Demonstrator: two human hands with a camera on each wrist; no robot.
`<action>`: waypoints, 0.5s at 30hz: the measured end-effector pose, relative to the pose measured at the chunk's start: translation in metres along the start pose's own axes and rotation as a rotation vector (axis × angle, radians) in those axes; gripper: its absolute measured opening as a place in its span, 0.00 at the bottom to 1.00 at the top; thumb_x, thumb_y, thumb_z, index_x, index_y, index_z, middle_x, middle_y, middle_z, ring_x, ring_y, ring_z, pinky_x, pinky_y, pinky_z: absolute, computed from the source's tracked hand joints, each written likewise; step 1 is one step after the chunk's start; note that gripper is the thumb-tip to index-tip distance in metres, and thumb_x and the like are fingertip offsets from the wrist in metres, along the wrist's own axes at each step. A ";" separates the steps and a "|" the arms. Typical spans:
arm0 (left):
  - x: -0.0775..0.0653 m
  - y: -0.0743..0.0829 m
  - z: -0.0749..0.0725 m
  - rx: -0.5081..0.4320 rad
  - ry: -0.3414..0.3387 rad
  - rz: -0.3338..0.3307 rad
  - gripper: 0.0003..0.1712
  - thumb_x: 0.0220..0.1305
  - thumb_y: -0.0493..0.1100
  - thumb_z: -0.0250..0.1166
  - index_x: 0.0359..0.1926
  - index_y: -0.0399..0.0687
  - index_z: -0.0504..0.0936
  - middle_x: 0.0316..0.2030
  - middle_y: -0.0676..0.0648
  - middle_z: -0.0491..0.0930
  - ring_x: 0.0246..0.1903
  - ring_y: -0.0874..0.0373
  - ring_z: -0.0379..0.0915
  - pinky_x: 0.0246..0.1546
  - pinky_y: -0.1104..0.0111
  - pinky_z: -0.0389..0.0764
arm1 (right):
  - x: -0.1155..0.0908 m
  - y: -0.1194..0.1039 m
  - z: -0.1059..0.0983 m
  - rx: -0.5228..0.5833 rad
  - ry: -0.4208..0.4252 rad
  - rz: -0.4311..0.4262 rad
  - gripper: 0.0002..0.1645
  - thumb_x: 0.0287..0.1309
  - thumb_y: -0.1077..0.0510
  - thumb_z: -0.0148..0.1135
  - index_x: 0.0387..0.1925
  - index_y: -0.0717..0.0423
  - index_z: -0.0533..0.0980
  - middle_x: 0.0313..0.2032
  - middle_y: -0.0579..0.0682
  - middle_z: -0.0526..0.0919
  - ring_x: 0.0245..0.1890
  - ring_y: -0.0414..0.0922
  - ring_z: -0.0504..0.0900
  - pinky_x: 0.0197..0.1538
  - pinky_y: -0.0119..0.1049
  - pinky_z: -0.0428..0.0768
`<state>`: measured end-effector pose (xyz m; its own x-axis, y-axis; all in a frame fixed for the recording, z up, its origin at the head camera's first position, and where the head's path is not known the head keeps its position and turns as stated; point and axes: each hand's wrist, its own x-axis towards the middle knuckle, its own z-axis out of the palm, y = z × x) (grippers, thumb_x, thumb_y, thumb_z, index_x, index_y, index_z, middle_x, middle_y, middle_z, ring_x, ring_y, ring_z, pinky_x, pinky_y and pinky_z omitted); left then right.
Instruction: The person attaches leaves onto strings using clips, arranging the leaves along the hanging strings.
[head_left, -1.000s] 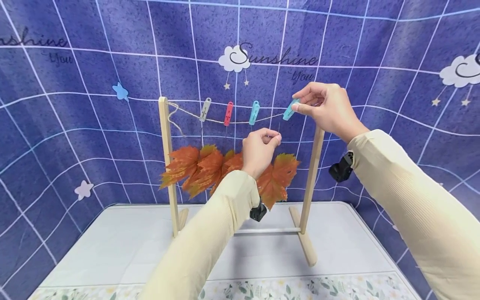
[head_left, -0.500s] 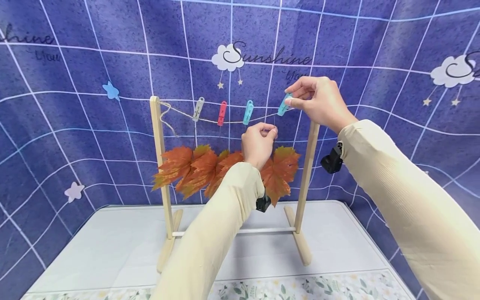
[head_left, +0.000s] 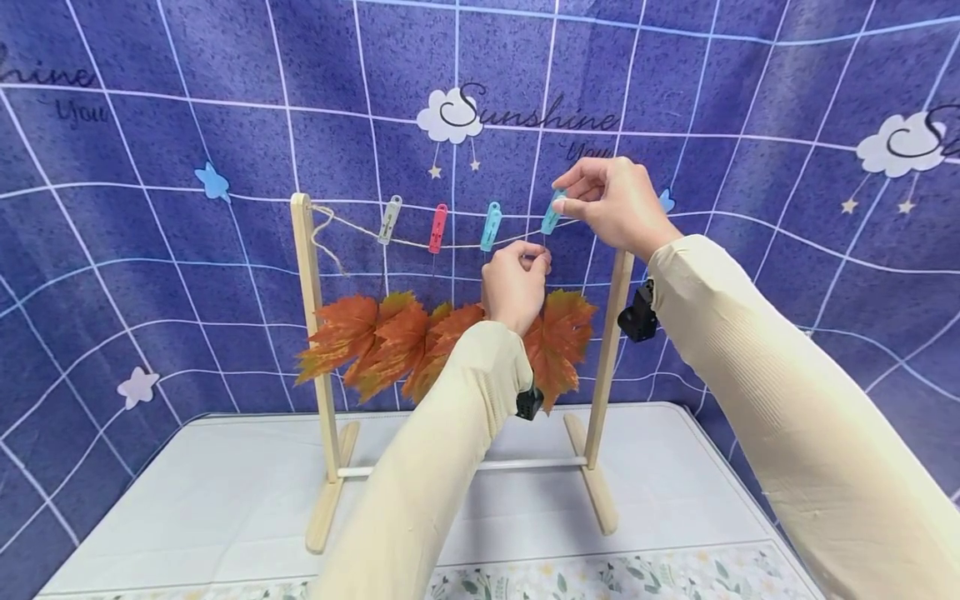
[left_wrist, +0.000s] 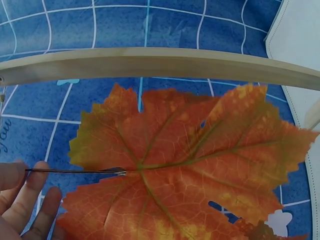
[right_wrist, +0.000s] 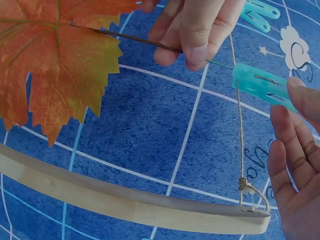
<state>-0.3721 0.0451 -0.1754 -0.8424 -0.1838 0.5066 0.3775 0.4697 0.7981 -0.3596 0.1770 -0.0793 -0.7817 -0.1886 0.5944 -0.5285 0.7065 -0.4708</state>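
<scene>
An orange artificial maple leaf hangs at the right of a row of such leaves. My left hand pinches its thin dark stem between thumb and finger. Above it, my right hand holds a turquoise clothespin by its end. In the right wrist view the clothespin's tip sits on the twine, and the stem's thin end reaches that tip. Left along the line are another turquoise clothespin, a red clothespin and a grey clothespin.
A wooden stand with a left post and right post carries the twine. Its feet and white crossbar are on a white table. A blue gridded curtain hangs behind.
The head view has shifted a little, so the stand appears further left. Both hands keep their grips, and the right hand with the clothespin has come slightly closer to the left hand.
</scene>
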 end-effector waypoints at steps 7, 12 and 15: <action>0.003 -0.001 0.001 0.025 0.007 -0.021 0.08 0.71 0.47 0.66 0.44 0.54 0.89 0.30 0.54 0.88 0.29 0.59 0.80 0.33 0.63 0.78 | 0.003 0.001 0.003 -0.017 -0.035 0.011 0.14 0.65 0.58 0.69 0.50 0.58 0.84 0.40 0.54 0.88 0.36 0.41 0.83 0.44 0.33 0.76; 0.004 -0.004 0.001 0.028 0.013 -0.022 0.07 0.71 0.46 0.66 0.44 0.54 0.90 0.30 0.53 0.87 0.29 0.58 0.79 0.33 0.63 0.77 | 0.003 -0.001 0.006 -0.023 -0.083 0.033 0.17 0.68 0.56 0.66 0.55 0.58 0.82 0.44 0.56 0.87 0.42 0.48 0.83 0.51 0.41 0.78; 0.006 -0.006 0.001 0.031 0.019 -0.019 0.07 0.71 0.46 0.66 0.43 0.54 0.90 0.29 0.54 0.87 0.29 0.58 0.79 0.33 0.62 0.77 | 0.003 -0.001 0.005 -0.037 -0.114 0.039 0.20 0.70 0.55 0.64 0.60 0.58 0.80 0.47 0.57 0.86 0.46 0.51 0.83 0.55 0.46 0.77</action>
<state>-0.3795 0.0422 -0.1771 -0.8418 -0.2087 0.4978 0.3492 0.4927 0.7971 -0.3626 0.1718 -0.0805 -0.8354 -0.2352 0.4968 -0.4855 0.7395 -0.4663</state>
